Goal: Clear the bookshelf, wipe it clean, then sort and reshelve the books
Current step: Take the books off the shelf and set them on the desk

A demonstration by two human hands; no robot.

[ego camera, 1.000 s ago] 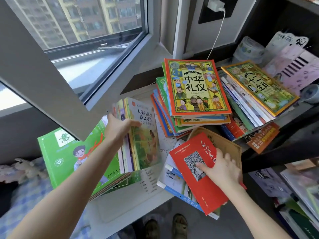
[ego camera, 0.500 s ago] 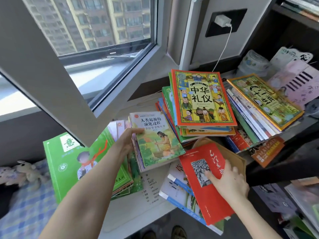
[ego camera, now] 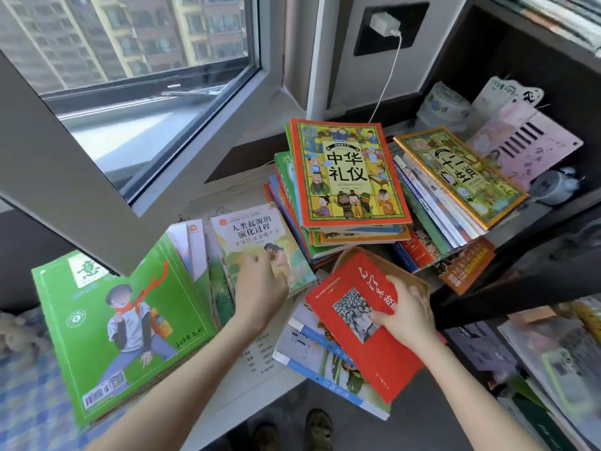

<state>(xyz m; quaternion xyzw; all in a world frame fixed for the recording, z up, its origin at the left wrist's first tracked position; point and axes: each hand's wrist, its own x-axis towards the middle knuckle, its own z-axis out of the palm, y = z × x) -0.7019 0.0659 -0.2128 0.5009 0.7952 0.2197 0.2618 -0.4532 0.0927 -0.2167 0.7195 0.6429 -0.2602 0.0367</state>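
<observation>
My left hand (ego camera: 260, 288) is resting fingers-down on the pale green paperback (ego camera: 260, 242), which is lying flat under my fingertips, with the big green book (ego camera: 107, 323) off to their left. My right hand (ego camera: 406, 315) is gripping the red book (ego camera: 367, 333), thumb on its cover, while the tall stack (ego camera: 348, 170) is sitting beyond both hands

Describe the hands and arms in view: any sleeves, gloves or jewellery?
Both arms are bare as far up as the frame shows, with no sleeve edge in view. The left hand and right hand wear no gloves; no rings, watch or bracelet show.
</observation>
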